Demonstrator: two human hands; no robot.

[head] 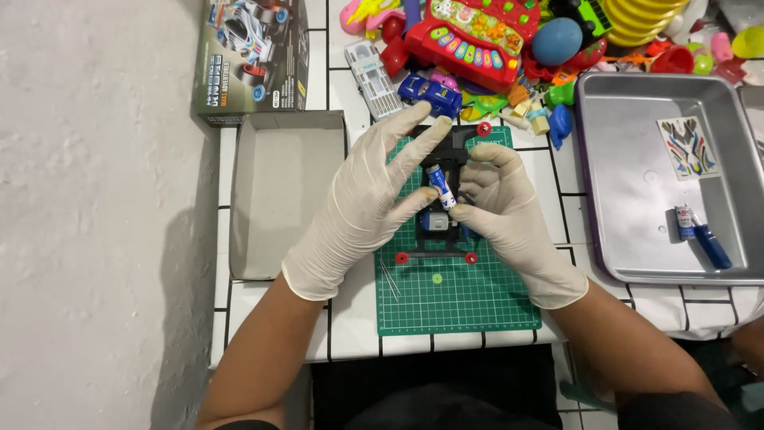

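Both my hands wear white gloves and meet over a green cutting mat [469, 299]. My right hand [505, 203] pinches a small blue and white battery [440, 186] tilted above a black toy car chassis [442, 231] with red wheels. My left hand [370, 199] has its fingers spread, the thumb touching the chassis beside the battery, the other fingers reaching over its far end. A loose red wheel [483, 128] lies at the mat's far edge, and a small green part [437, 279] lies on the mat near me.
A grey metal tray [637, 199] at right holds a sticker sheet [689, 148], a battery and a blue screwdriver [711, 245]. An open cardboard lid [278, 191] and printed toy car box [251, 56] sit at left. Several colourful plastic toys [509, 40] crowd the far side. Tweezers [389, 279] lie on the mat.
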